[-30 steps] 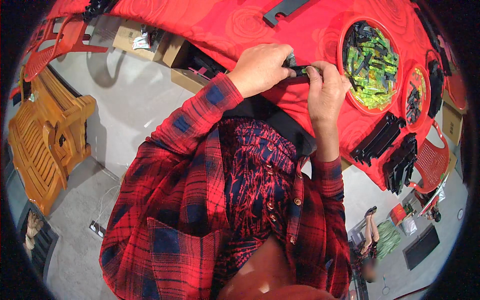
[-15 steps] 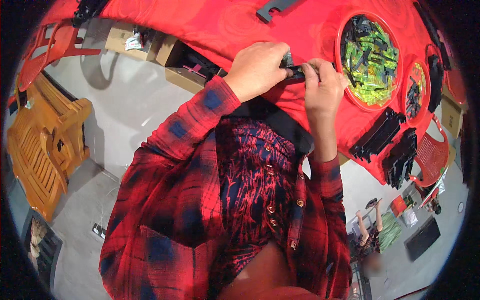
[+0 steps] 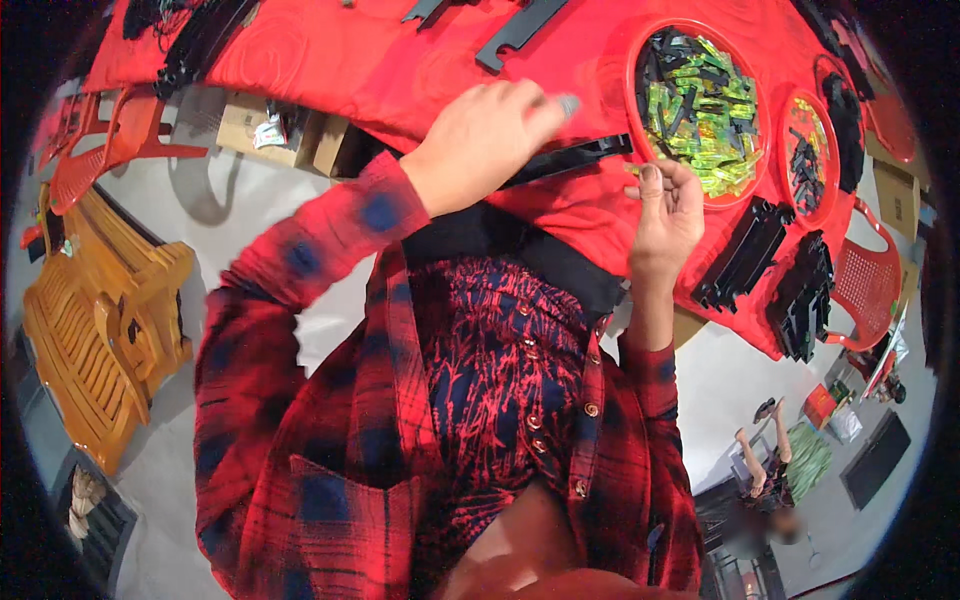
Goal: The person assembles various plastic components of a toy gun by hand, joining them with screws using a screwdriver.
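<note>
My left hand (image 3: 485, 140) is curled over one end of a long black plastic strip (image 3: 575, 157). The strip's other end sticks out toward the right, and the palm hides part of it. A grey covering wraps one fingertip of that hand. Just below the big red bowl, my right hand (image 3: 667, 215) is pinched, with a small yellow-green piece (image 3: 633, 180) showing at its fingertips. The red-rimmed bowl (image 3: 630, 90) holds many yellow-green (image 3: 715, 170) and black small pieces.
A smaller red bowl (image 3: 832, 165) with black bits stands to the right. Stacks of black strips (image 3: 742, 257) lie near the table's right edge. A notched black part (image 3: 520, 35) lies on the red cloth (image 3: 370, 60). Boxes (image 3: 250, 120), chairs and another person are beyond the table.
My hands have moved apart; the right hand has come away from the strip, down and right. More of the black strip shows. The whole view has shifted slightly.
</note>
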Demonstrator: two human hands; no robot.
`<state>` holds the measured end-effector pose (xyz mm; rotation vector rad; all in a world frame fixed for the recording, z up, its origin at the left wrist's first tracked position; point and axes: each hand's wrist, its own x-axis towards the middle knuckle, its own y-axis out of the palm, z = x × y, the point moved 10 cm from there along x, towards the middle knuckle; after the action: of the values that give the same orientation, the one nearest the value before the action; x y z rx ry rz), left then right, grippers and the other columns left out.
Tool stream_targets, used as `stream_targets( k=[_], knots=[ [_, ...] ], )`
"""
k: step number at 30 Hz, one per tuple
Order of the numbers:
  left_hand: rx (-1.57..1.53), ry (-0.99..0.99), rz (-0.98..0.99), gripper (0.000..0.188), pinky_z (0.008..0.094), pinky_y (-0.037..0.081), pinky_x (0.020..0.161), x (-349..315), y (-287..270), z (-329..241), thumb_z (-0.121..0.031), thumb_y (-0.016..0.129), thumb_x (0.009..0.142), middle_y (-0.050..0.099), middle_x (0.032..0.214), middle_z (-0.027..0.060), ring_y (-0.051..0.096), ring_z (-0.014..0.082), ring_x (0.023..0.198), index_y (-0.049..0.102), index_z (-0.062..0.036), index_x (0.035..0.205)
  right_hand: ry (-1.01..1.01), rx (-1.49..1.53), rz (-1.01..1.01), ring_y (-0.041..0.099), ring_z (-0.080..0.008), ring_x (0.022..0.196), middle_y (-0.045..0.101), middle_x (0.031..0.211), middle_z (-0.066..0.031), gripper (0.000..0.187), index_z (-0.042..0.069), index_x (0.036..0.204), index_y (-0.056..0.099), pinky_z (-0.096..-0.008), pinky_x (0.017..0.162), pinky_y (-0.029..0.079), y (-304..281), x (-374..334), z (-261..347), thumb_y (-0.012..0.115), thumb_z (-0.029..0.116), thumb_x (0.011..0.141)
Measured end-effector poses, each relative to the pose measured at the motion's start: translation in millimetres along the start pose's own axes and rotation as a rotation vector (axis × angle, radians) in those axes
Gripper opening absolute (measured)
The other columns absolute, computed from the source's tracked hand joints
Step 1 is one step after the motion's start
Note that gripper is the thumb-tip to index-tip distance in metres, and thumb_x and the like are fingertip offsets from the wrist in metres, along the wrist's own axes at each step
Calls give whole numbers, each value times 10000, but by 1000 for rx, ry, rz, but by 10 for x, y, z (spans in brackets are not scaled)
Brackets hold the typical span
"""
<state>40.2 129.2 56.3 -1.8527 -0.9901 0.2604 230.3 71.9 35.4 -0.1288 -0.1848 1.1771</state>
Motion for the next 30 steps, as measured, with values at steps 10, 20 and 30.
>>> stream_targets(
  k=[10,20,30],
  knots=[
    [348,883,292,246,375,431,1045,-282,261,-582,-193,567,825,547,1320,72,528,230,1200,602,-95,1048,138,159,-96,590,-90,740,617,898,-48,151,-11,1042,571,-226,681,501,-337,-208,-180,596,131,997],
    [239,262,128,302,385,471,727,-188,-72,-559,-123,559,819,574,900,82,591,259,853,601,-34,1106,84,176,-233,602,-121,774,602,932,-46,130,5,1033,575,-261,798,459,-644,-60,-12,582,132,1003],
    [60,-138,-105,474,409,474,794,-79,268,-110,-185,783,715,604,965,105,596,307,940,579,-49,1120,-259,-320,51,586,-187,821,657,887,-15,97,99,943,662,-352,806,400,255,-12,13,717,85,863]
  ],
)
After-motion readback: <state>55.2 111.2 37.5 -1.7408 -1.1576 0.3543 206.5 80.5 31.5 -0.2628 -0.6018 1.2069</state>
